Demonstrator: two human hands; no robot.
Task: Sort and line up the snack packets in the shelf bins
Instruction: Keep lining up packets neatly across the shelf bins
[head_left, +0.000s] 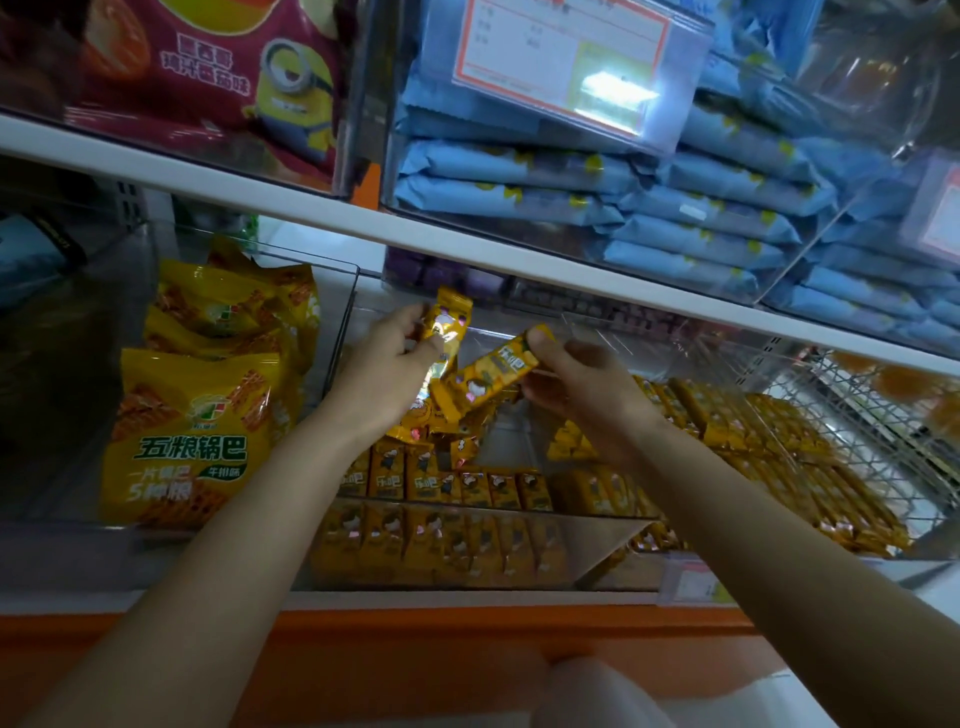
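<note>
Arms extended; left hand (387, 364) pinches a packet (453, 322), right hand (582, 382) seemingly grips another packet (491, 375)

Showing golden-yellow small packets (483, 376) printed with pale cartoon figures. Showing larger yellow bags (192, 441) bearing green lettering and orange lattice pattern. Showing blue packets (519, 171) dotted yellow.

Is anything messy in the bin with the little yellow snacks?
Yes. In the middle bin, behind the neat front row, loose packets lie tumbled at odd angles. The left hand grips an upright packet; the right hand pinches a slanted packet.
</note>
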